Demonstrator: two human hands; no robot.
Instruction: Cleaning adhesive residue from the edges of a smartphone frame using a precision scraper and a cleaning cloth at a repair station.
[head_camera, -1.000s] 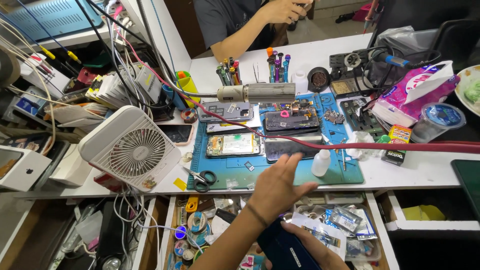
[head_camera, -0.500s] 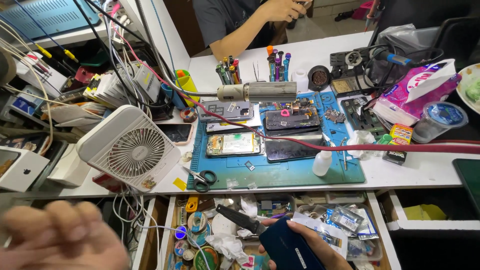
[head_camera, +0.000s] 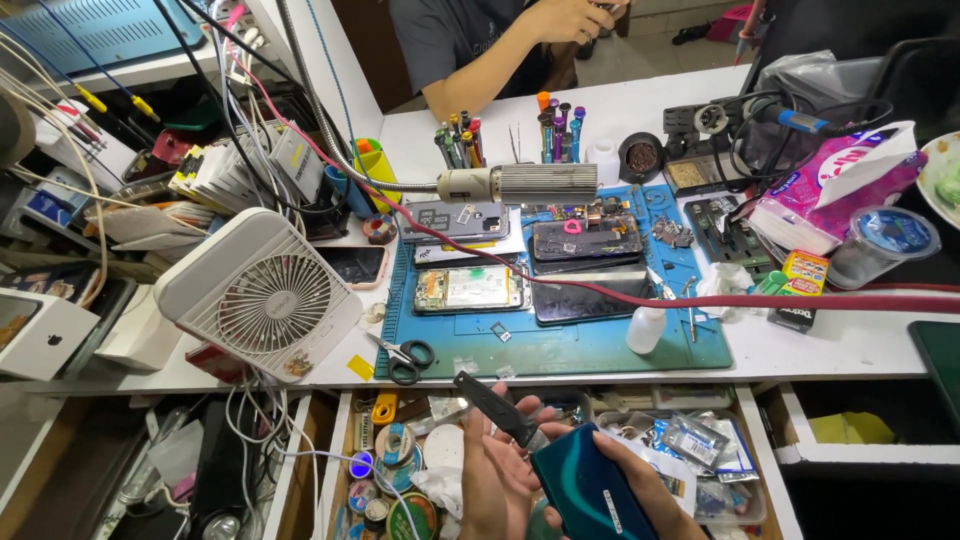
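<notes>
Our left hand (head_camera: 495, 475) lies open, palm up, fingers loosely spread at the near edge of the scene; a dark knife-like tool (head_camera: 495, 408) rests across its fingertips, its tip pointing far and left toward the scissors (head_camera: 402, 358). Just to the right, our right hand (head_camera: 640, 490) wraps its fingers around the edge of a dark teal phone (head_camera: 590, 490), which sits tilted, its upper corner touching the left palm. Both hands hover over an open drawer (head_camera: 655, 405) crowded with tape rolls and small plastic bags. Beyond the drawer, the blue work mat (head_camera: 560, 350) carries several opened phones, a small white bottle (head_camera: 646, 328) and a red cable (head_camera: 760, 300) running off to the right. A white desk fan (head_camera: 265, 300) stands to the left of the mat. At the far side of the table, another person's hand (head_camera: 565, 18) holds something we cannot make out.
</notes>
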